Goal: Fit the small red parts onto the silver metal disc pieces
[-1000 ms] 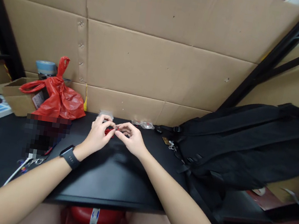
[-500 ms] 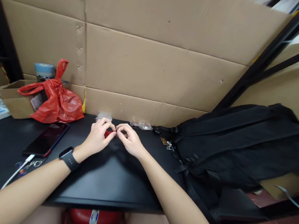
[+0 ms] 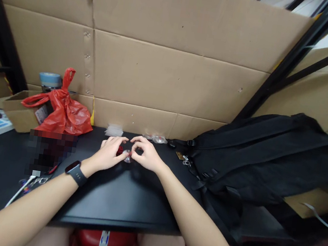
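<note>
A small clear, shiny round piece [image 3: 128, 156] with a bit of red on it is between my two hands over the black table. My left hand [image 3: 109, 155] is at its left side, the thumb touching its edge and the index finger raised apart from the thumb. My right hand [image 3: 148, 157] curls into a ring at the other side, thumb and a finger pinched at the piece's edge. A dark red thing [image 3: 120, 149] shows in the gap of my left hand; its shape is mostly hidden. My left wrist wears a dark watch [image 3: 76, 172].
Clear packets [image 3: 114, 130] and small plastic bags [image 3: 159, 139] lie by the cardboard wall. At left are a red plastic bag [image 3: 68, 115], a box [image 3: 19, 111], a power strip [image 3: 4, 121] and a white cable [image 3: 17, 195]. A black backpack [image 3: 270, 155] fills the right.
My hands have moved slightly apart and their index fingertips no longer meet. The clear round piece now shows between them, a little lower. The view has shifted slightly.
</note>
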### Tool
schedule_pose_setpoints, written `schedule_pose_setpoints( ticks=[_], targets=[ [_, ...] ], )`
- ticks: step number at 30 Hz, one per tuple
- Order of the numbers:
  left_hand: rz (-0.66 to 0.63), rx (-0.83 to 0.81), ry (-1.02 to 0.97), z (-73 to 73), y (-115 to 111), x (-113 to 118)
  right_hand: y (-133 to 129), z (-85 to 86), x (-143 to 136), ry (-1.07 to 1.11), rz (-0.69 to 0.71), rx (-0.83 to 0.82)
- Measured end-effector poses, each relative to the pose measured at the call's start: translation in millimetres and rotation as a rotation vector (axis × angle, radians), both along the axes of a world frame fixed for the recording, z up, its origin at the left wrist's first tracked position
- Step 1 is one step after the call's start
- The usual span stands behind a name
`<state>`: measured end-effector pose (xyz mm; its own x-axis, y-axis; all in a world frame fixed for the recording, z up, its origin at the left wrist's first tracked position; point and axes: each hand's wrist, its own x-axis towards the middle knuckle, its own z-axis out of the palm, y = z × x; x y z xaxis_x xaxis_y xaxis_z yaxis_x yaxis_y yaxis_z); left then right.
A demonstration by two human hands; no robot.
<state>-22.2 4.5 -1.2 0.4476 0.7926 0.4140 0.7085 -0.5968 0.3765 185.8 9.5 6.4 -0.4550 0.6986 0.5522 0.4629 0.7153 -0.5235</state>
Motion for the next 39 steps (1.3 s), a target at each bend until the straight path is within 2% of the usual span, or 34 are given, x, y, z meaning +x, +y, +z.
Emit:
schedule_pose_setpoints(
  ticks=[2,7,12,18,20,23,26,29,34,39],
  targets=[
    [0.05,-0.001,0.008,1.5,2,-3,-1,1.4,2,-0.043,0.003,0.012],
    [0.132,0.038,0.17,3.7,7,-16,-1,1.3,9,-0.17,0.049,-0.049],
    [0.241,0.048,0.2,5.6,10,-25,2,1.9,18,-0.261,0.102,-0.116],
    [0.223,0.046,0.238,3.1,12,-24,8,0.4,25,-0.186,0.165,-0.132],
    [0.21,0.051,0.238,0.7,12,-22,14,-4.9,26,-0.155,0.082,-0.095],
    [0.191,0.073,0.229,-3.3,13,-20,26,-17.8,30,-0.191,-0.205,-0.013],
    [0.193,0.115,0.218,-6.5,16,-20,37,-30.6,35,-0.275,-0.374,-0.04],
    [0.209,0.14,0.229,-8.5,19,-21,43,-37.0,40,-0.288,-0.396,-0.08],
    [0.212,0.19,0.254,-10.7,20,-19,46,-36.1,42,-0.293,-0.47,-0.026],
    [0.215,0.242,0.243,-9.4,19,-16,49,-39.7,45,-0.29,-0.488,-0.108]
  ],
)
